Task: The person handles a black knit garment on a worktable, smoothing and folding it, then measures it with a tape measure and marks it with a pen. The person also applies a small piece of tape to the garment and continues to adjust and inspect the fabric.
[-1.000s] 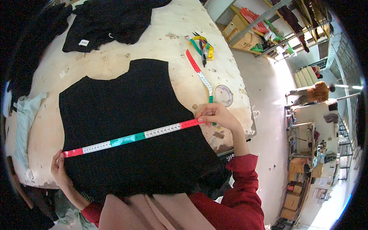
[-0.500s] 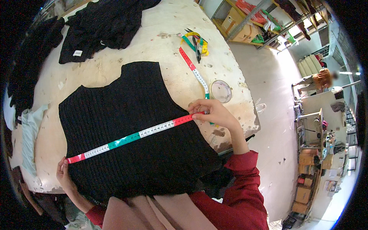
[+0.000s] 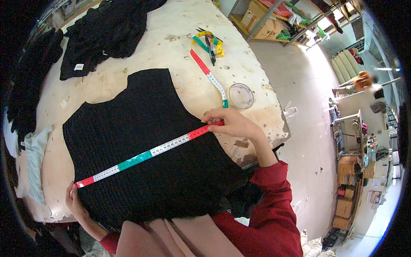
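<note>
A black ribbed garment (image 3: 141, 103) lies flat on the worn white table (image 3: 180, 25), its lower part hanging toward me. Across its width runs a tape measure (image 3: 171, 146) banded red, white and green, stretched taut at a slant. At the garment's left edge my left hand (image 3: 75, 202) pinches the tape's end. Up by the right edge, at the armhole curve, my right hand (image 3: 233, 123) pinches the tape between thumb and fingers. Beyond that hand the rest of the tape trails off over the table.
Past my right hand lie a roll of clear tape (image 3: 241, 96), a black pen (image 3: 210, 50) and scissors beneath a yellow-green tape coil. More black garments (image 3: 102, 38) and a pale cloth (image 3: 34, 165) lie left. A person (image 3: 361, 81) is far right, near shelves.
Both hands keep their pinch on the tape, which stays stretched across the garment. The view has shifted slightly, so the table things appear a little further left.
</note>
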A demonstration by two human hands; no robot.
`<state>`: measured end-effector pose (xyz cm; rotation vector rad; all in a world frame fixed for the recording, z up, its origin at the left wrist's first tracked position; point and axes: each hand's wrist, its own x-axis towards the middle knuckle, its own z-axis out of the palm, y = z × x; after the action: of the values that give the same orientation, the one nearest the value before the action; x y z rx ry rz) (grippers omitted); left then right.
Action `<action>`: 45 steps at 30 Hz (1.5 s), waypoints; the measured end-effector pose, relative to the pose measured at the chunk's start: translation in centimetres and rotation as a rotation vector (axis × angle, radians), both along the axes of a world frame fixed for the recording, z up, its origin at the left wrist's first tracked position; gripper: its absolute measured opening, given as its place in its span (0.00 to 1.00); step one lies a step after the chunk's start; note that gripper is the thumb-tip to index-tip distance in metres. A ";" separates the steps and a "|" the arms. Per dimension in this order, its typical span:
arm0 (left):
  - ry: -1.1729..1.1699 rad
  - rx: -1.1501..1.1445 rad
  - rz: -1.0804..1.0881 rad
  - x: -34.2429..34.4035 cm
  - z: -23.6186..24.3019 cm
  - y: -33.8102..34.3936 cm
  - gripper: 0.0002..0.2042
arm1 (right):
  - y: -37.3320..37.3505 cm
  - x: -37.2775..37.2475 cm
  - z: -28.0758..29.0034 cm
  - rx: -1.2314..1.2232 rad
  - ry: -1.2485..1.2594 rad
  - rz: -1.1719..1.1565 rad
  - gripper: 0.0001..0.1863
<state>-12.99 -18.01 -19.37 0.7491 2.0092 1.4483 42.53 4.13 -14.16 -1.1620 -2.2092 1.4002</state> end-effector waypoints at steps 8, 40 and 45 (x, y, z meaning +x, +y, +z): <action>-0.026 0.012 0.026 -0.1 -0.3 -0.2 0.15 | 0.1 0.0 -0.3 -0.087 -0.046 -0.005 0.14; -0.223 0.337 -1.164 21.2 8.9 5.1 0.23 | -12.6 -8.9 1.7 -0.783 1.196 -0.326 0.17; -0.650 0.083 -1.068 23.0 8.6 3.2 0.11 | -11.9 -14.4 3.5 -0.016 0.552 -0.563 0.16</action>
<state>9.98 -14.86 -10.77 0.9904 0.8038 0.9174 28.12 -7.76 -10.69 -1.1102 -1.3613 1.2856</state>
